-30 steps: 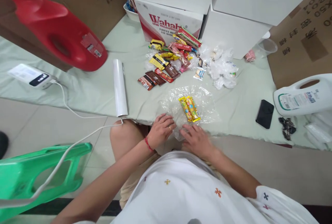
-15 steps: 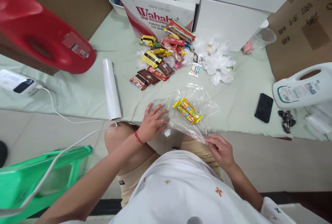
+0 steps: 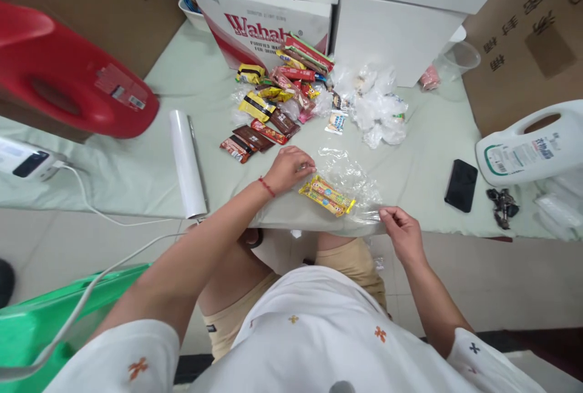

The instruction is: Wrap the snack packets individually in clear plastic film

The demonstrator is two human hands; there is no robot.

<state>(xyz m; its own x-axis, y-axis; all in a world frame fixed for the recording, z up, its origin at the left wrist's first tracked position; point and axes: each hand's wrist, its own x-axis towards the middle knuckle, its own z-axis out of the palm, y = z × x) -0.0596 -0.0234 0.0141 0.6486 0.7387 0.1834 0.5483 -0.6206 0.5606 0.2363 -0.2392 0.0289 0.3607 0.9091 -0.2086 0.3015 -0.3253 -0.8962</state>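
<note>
Two yellow wrapped snack bars lie side by side, tilted, near the table's front edge. Clear plastic film spreads around them, crumpled at the back and right. My left hand is at the film's upper left, thumb and fingers pinched together on its edge just above the bars. On the right, my right hand pinches the film's front right corner between thumb and forefinger, pulling it taut. Whether film covers the bars is hard to make out.
Behind lie a heap of wrapped snacks and crumpled clear plastic, before white boxes. A roll of film and a red jug are left. Rightward are a black phone-like slab, keys and a white bottle.
My left hand has moved up and right from the front edge, its spread fingers now pinched on the film. My right hand has risen slightly rightward, lifting the film's front corner onto the table.
</note>
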